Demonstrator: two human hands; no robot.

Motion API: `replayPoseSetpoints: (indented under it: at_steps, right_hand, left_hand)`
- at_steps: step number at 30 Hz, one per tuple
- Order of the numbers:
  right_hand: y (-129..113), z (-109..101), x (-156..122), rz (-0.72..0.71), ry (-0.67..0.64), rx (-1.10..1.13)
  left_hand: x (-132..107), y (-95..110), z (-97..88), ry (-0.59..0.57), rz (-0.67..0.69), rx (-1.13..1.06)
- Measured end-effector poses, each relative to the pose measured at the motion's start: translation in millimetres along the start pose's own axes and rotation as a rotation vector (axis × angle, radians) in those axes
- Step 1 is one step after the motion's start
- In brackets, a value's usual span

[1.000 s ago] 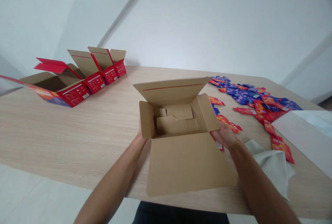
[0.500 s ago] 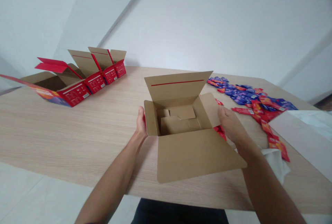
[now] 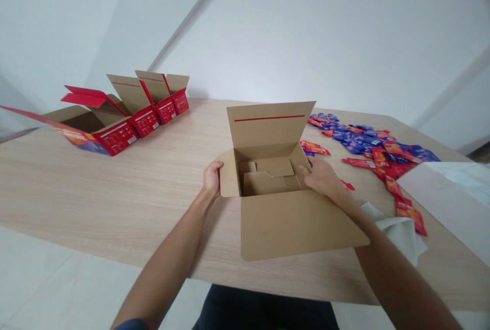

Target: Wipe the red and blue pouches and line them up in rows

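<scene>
Since the earlier frames, both hands are sitting further from the body, and the cardboard box (image 3: 268, 177) is lying further back on the bench (image 3: 115, 192). Left hand (image 3: 212, 178) is curling its grip around the box's left side flap. Right hand (image 3: 320, 178) is pressing the right side flap, fingers bent over its edge. Front flap is lying flat toward the person; rear flap is standing upright. Red and blue packets (image 3: 367, 141) are lying scattered just right of the box. Red boxes (image 3: 126, 116) are standing open, well apart, at the far left.
</scene>
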State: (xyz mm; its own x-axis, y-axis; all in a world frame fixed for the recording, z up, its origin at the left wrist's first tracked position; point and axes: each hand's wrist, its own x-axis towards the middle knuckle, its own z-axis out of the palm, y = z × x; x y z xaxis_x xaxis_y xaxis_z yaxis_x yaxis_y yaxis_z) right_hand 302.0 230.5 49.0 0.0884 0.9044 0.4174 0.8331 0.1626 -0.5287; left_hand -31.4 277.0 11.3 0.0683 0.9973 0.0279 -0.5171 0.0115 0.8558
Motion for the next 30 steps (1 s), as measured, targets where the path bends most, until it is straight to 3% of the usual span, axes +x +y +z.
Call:
replayPoseSetpoints:
  at_steps: [2,5,8,10,11,13,14,16,21,26,30]
  right_hand:
    - [-1,3,-3,0.019,-0.028,-0.106]
    - [-2,5,-6,-0.027,-0.031,-0.215]
    - [-6,6,-5,-0.027,-0.071,-0.300]
    - [-11,5,-2,-0.006,-0.116,-0.338]
    - [-14,4,-1,0.004,-0.129,-0.348]
    - [-20,3,-1,0.017,-0.116,-0.369]
    - [-23,2,-3,0.013,-0.088,-0.378]
    - [-30,-1,-9,-0.037,-0.024,-0.424]
    - [-44,-8,-26,-0.308,0.040,-0.669]
    - [-50,-6,-20,-0.562,-0.220,-0.775]
    - [-55,6,-3,-0.438,-0.585,-0.711]
  left_hand:
    - [3,0,0.6,-0.022,0.048,0.073]
    - [2,10,8.9,0.072,0.166,0.390]
    - [-8,26,30.2,0.176,0.578,0.934]
    - [-17,35,50.7,0.105,0.773,1.324]
    - [-21,37,61.6,-0.025,0.794,1.498]
    - [-26,36,81.8,-0.381,0.695,1.796]
    - [-27,34,90.2,-0.469,0.586,1.926]
    - [-28,26,102.1,-0.502,0.410,2.072]
    - [-29,5,115.1,-0.529,0.253,2.129]
    - [-22,-9,126.6,-0.571,0.102,2.141]
    - [-13,-13,128.4,-0.614,0.040,2.103]
